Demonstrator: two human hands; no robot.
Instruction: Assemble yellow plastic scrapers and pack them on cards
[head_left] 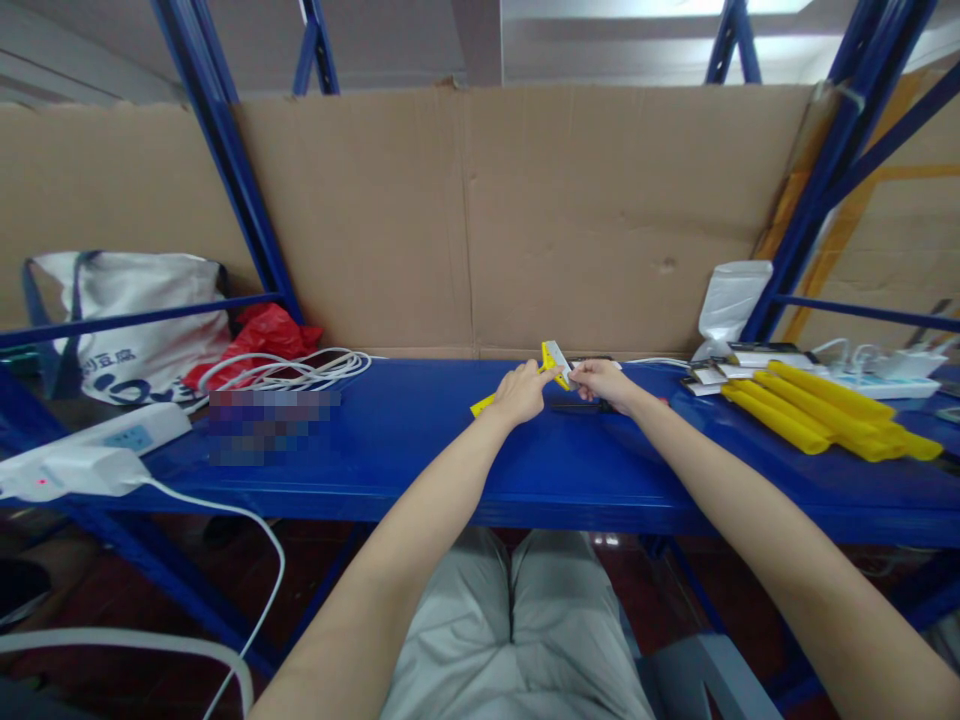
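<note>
My left hand (520, 392) is closed around the yellow handle (482, 405) of a scraper-like tool, whose end sticks out below the palm. Its wide yellow head with a pale grey-white strip (556, 358) points up and away, with my left index finger stretched toward it. Pinched fingers of my right hand (600, 382) are at the right side of this head, on the pale strip. What exactly lies between those fingertips is too small to make out. Under and beside my right hand a thin dark tool (577, 407) lies on the blue table (420, 440).
Several yellow handles (825, 410) are piled at the right, beside stacked black-and-white pieces (739, 368) and a power strip (892, 385). White cables (322, 370), a red bag (274, 335), a cloth bag (142, 320) and another power strip (97, 450) are at left. Cardboard (375, 220) stands behind.
</note>
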